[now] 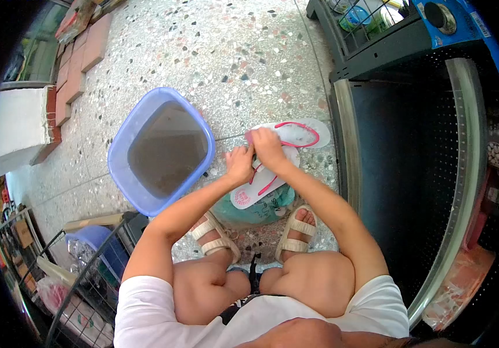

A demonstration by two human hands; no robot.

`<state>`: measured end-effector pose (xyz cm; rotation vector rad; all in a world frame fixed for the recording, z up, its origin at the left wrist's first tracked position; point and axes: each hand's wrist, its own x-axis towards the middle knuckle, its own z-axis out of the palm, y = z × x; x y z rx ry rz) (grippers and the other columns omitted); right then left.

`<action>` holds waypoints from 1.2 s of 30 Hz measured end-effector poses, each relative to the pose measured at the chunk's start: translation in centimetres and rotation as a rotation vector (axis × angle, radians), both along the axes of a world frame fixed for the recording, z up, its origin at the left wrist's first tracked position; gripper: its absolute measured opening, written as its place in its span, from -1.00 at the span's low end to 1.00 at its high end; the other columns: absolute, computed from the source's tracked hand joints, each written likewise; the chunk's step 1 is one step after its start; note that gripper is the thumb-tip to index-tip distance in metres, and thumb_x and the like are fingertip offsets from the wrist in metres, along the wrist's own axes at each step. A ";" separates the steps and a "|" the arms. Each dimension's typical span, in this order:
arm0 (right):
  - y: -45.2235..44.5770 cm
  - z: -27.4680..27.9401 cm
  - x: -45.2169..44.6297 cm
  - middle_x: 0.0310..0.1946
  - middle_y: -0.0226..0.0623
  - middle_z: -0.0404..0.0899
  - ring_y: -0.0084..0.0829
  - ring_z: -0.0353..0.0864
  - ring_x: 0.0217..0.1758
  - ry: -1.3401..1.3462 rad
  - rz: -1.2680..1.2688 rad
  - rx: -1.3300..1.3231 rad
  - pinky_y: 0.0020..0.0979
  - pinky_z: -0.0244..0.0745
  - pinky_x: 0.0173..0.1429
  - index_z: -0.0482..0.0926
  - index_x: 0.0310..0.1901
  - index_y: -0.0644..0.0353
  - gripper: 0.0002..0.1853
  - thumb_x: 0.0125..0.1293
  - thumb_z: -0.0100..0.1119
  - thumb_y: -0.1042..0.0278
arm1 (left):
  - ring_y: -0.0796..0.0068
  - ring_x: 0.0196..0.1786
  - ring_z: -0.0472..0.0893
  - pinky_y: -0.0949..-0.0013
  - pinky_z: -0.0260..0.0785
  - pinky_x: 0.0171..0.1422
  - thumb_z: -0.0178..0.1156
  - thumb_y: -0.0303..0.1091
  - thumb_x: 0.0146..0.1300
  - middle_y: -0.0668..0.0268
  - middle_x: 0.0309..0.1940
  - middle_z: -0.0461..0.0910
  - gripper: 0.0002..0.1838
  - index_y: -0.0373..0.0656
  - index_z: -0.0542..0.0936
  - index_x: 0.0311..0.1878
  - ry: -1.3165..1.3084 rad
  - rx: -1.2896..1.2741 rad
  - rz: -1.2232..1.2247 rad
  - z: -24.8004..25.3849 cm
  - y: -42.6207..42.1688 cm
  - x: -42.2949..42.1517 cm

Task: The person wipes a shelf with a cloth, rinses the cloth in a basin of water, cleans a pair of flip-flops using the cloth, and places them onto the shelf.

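Note:
My left hand (239,165) has its fingers bent against the left edge of a white flip-flop (250,196) with a pink strap, seemingly gripping it. Curled over beside it is my right hand (266,149), nearly touching the left. A small pink bit shows at the right fingertips, but what that hand holds is hidden. The second white flip-flop (306,134), also pink-strapped, lies just beyond on the terrazzo floor. Under the nearer one is a crumpled teal plastic bag (249,213) with dark lettering, between my sandalled feet.
A blue basin (120,152) of murky water stands at the left. Along the right runs a dark shelf unit (386,156). A wire basket (67,290) sits at lower left, and reddish bricks (96,43) line the upper left.

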<state>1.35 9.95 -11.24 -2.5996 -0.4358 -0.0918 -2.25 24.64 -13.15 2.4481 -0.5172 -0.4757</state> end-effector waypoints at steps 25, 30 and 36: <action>-5.3 5.2 -4.7 -0.24 -0.34 0.50 -0.30 0.49 -0.05 0.134 0.345 0.083 -0.21 0.31 0.04 0.59 -0.24 0.07 -0.80 0.05 0.13 0.42 | 0.20 0.06 0.45 0.10 0.21 0.09 0.12 -0.44 0.07 0.25 -0.07 0.56 -0.59 -0.08 0.59 0.05 -0.201 0.095 -0.089 4.2 0.4 0.5; -8.0 6.5 -3.0 -0.27 -0.25 0.48 -0.14 0.46 -0.10 -0.009 -0.231 0.099 -0.13 0.29 0.01 0.54 -0.16 0.11 -0.77 0.11 0.11 0.37 | 0.23 0.11 0.42 0.11 0.18 0.14 0.17 -0.50 -0.02 0.28 0.02 0.51 -0.49 -0.13 0.52 0.11 -0.248 0.083 -0.156 3.2 1.0 -1.0; -3.8 2.6 -4.3 -0.32 -0.34 0.49 -0.28 0.50 -0.14 -0.066 0.051 -0.048 -0.24 0.32 -0.06 0.58 -0.21 0.11 -0.81 0.10 0.09 0.43 | 0.28 0.10 0.42 0.15 0.17 0.12 0.13 -0.48 0.02 0.30 -0.02 0.50 -0.48 -0.11 0.50 0.15 -0.178 0.173 -0.195 4.4 0.9 -0.3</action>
